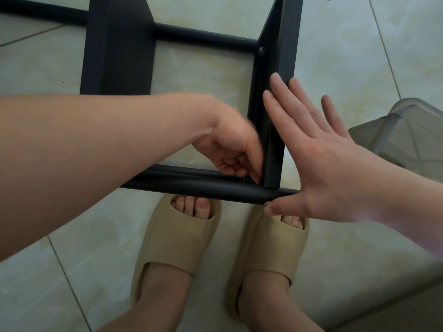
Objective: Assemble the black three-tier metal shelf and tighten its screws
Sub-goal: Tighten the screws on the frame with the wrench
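Note:
The black metal shelf lies on its side on the tiled floor. A near pole (191, 185) and a far pole (203, 37) join two upright-standing shelf panels, one on the left (119, 49) and one on the right (285, 56). My left hand (230, 144) reaches inside the frame, its fingers curled and pinching at the corner where the right panel meets the near pole; the small part it holds is mostly hidden. My right hand (318, 164) lies flat with straight fingers against the right panel's outer face. Its thumb presses a silver screw head (266, 203) on the near pole.
Another screw (261, 50) sits in the right panel's far corner. My feet in beige slippers (182, 236) stand just in front of the near pole. A clear grey plastic container (407, 130) stands at the right edge. Pale floor tiles surround the shelf.

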Available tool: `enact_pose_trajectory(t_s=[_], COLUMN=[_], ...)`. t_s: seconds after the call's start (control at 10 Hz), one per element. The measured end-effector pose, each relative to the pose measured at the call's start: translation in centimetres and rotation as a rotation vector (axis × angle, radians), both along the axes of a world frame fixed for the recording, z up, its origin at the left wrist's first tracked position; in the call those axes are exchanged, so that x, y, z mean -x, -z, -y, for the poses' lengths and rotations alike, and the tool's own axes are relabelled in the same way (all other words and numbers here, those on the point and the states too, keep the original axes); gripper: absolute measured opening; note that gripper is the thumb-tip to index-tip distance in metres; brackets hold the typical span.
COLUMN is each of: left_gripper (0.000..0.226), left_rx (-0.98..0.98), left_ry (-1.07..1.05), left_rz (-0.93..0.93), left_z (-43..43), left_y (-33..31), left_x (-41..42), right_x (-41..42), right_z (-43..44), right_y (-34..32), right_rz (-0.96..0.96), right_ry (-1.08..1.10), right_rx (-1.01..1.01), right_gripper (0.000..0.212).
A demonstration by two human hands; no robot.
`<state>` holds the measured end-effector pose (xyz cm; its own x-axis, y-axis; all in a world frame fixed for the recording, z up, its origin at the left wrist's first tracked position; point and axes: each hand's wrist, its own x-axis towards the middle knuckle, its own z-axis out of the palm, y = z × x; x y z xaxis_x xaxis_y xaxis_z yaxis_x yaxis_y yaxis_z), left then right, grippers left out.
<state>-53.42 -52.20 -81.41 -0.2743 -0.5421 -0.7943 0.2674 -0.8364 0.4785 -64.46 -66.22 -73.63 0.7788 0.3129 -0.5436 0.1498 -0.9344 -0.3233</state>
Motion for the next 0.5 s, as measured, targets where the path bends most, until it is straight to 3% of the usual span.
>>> enact_pose_trajectory(t_s=[0.5], left_gripper=[0.013], left_rx=[0.002], left_ry=[0.008], left_rz=[0.017], left_z=[0.01], left_y=[0.16], left_x=[0.09], right_x=[-0.05], right_z=[-0.03], right_y=[-0.06], right_rz=[-0.009], right_ry=[0.000], right_rx=[-0.001], right_gripper=[0.141])
